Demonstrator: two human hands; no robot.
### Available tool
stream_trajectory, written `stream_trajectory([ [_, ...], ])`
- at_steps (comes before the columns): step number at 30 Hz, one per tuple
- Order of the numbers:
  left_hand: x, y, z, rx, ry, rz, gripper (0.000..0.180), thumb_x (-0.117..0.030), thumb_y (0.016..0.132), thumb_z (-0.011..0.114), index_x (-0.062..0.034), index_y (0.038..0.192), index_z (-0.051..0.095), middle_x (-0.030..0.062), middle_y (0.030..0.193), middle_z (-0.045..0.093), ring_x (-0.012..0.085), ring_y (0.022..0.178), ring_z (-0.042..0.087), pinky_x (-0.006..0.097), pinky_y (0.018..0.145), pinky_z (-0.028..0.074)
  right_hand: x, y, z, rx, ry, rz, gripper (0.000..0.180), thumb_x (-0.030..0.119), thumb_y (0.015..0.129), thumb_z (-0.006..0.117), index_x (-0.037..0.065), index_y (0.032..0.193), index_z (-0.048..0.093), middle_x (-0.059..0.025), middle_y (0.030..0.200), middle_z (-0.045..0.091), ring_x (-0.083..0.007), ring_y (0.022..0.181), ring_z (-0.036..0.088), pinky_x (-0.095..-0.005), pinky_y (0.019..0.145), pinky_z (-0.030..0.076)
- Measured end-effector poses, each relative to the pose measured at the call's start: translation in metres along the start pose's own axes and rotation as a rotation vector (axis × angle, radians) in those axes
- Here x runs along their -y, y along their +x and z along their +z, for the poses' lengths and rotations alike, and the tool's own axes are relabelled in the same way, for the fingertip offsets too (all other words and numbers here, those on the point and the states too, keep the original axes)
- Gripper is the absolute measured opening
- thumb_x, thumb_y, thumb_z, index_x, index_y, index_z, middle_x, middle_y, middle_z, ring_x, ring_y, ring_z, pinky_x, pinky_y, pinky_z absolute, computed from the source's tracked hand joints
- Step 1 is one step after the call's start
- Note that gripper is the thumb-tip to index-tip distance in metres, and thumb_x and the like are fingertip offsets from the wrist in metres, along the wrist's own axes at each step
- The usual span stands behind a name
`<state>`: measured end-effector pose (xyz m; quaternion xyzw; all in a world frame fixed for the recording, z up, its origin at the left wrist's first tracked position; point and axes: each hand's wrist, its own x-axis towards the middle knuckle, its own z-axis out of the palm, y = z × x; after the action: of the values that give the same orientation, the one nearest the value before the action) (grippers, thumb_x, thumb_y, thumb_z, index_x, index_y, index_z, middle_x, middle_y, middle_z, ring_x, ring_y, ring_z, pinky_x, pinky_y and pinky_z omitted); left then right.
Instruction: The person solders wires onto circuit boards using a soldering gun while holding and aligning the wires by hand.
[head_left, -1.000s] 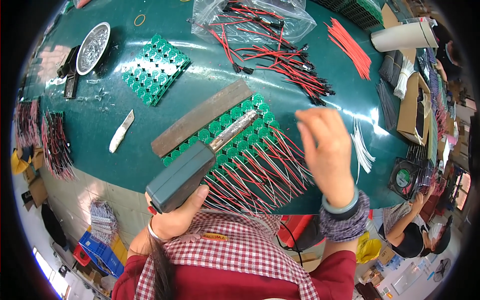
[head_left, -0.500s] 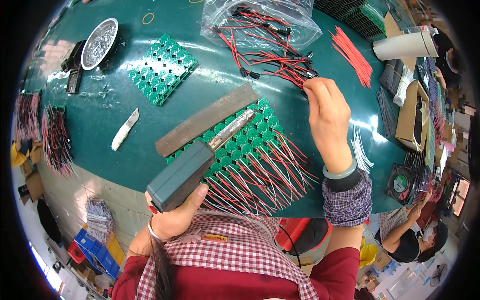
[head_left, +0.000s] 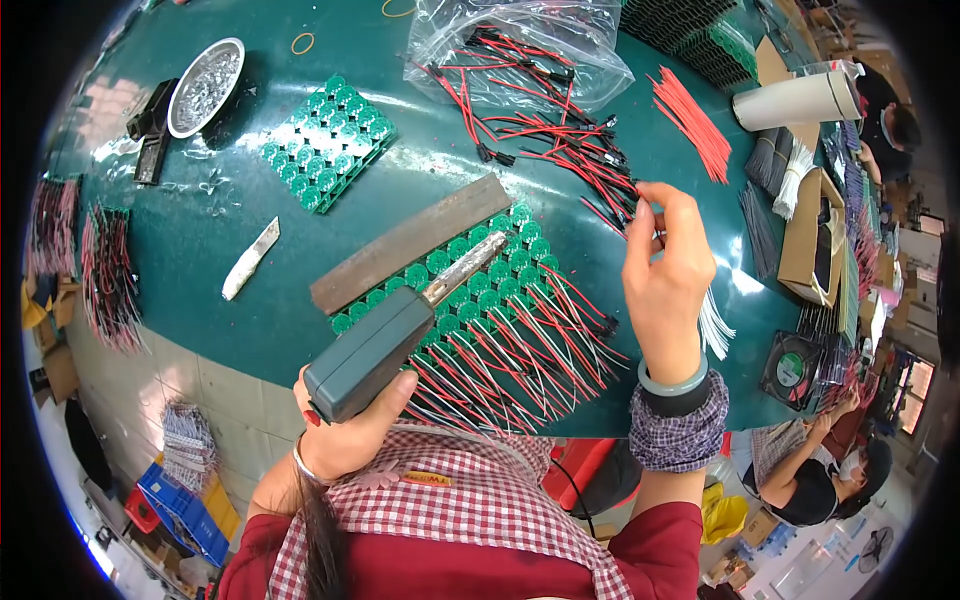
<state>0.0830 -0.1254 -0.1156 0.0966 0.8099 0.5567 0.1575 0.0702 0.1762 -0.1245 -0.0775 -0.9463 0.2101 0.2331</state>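
The left hand (head_left: 355,435), nearest the body, is wrapped round the handle of a dark green soldering tool (head_left: 370,352), its metal tip over a green circuit-board panel (head_left: 505,275). Red and white wires (head_left: 520,375) fan from the panel's near side; a grey-brown bar (head_left: 410,245) lies along its far edge. The right hand (head_left: 672,285) is narrow — thumb and forefinger drawn close at the pile of red-and-black leads (head_left: 580,150) — though I cannot tell whether one is pinched. Beyond lies a clear plastic bag (head_left: 595,75).
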Motion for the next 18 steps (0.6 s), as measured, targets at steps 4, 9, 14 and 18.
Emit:
stream_trajectory([
  [4, 0.002, -0.005, 0.000, -0.001, -0.075, -0.065, 0.024, -0.015, 0.084, 0.076, -0.0007, 0.103, 0.071, 0.0068, 0.079, 0.070, 0.0156, 0.066, 0.065, 0.029, 0.063, 0.052, 0.018, -0.019, -0.003, 0.141, 0.179, 0.028, 0.013, -0.008, 0.085, 0.062, 0.000, 0.096, 0.059, -0.0156, 0.087, 0.059, -0.0344, 0.076, 0.060, -0.0406, 0.067, 0.049],
  [9, 0.002, -0.009, -0.002, 0.014, -0.164, -0.161, 0.024, -0.014, 0.085, 0.076, -0.0008, 0.105, 0.070, 0.0052, 0.081, 0.071, 0.0139, 0.069, 0.064, 0.029, 0.064, 0.052, 0.032, -0.052, 0.011, 0.148, 0.193, -0.029, 0.021, -0.009, 0.076, 0.069, 0.002, 0.093, 0.067, -0.0099, 0.084, 0.060, -0.0282, 0.077, 0.061, -0.0368, 0.066, 0.050],
  [14, 0.001, -0.008, -0.002, 0.078, -0.071, -0.094, 0.022, -0.011, 0.084, 0.076, -0.0002, 0.102, 0.070, 0.0044, 0.080, 0.068, 0.0122, 0.069, 0.064, 0.027, 0.062, 0.050, 0.029, -0.068, 0.024, 0.097, 0.139, -0.128, 0.026, -0.011, 0.073, 0.072, 0.003, 0.095, 0.070, -0.0082, 0.083, 0.063, -0.0242, 0.074, 0.063, -0.0329, 0.063, 0.051],
  [18, 0.003, -0.008, 0.000, 0.083, -0.098, -0.075, 0.021, -0.007, 0.082, 0.076, 0.0006, 0.101, 0.069, 0.0054, 0.083, 0.066, 0.0128, 0.069, 0.063, 0.026, 0.061, 0.050, 0.028, -0.071, 0.029, 0.091, 0.109, -0.151, 0.027, -0.011, 0.072, 0.073, 0.003, 0.095, 0.069, -0.0078, 0.083, 0.063, -0.0242, 0.074, 0.063, -0.0335, 0.063, 0.052],
])
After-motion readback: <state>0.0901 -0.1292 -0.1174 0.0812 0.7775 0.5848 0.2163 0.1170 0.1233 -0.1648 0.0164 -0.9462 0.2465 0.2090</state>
